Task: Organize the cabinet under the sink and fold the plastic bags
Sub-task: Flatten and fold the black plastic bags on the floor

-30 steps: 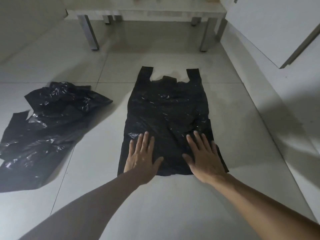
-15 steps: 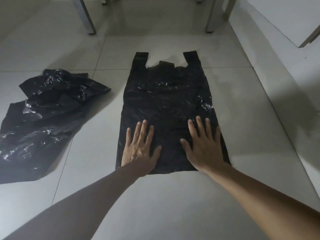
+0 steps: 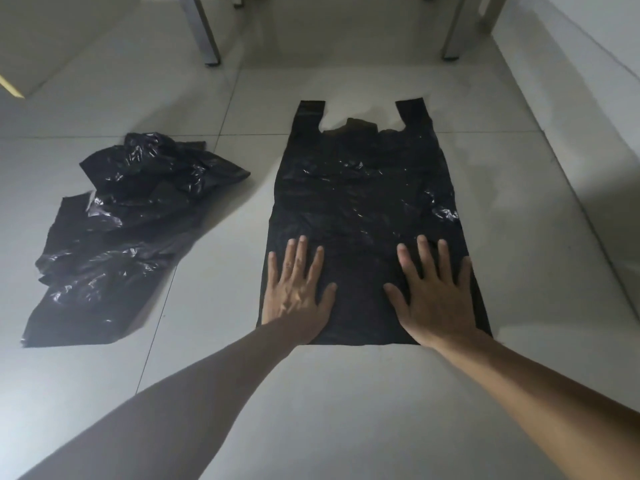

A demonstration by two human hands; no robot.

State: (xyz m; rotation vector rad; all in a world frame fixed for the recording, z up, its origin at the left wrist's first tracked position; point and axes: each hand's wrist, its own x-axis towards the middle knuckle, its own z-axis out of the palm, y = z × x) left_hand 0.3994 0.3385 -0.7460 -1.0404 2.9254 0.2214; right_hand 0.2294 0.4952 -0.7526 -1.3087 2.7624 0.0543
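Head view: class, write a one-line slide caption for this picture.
Left hand and right hand press a black plastic bag flat on the tiled floor, crumpled bags beside.

One flat black plastic carrier bag (image 3: 363, 209) with two handle loops, spread on the pale tiled floor (image 3: 346, 393). One crumpled heap of black plastic bags (image 3: 128, 230) beside it; count inside the heap unclear. Two bare hands: left (image 3: 298, 292), right (image 3: 436, 296). Two grey metal furniture legs (image 3: 204, 29) in full view.

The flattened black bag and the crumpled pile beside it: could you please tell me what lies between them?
Nothing: the head view shows only bare floor tile between the flattened bag and the crumpled pile.
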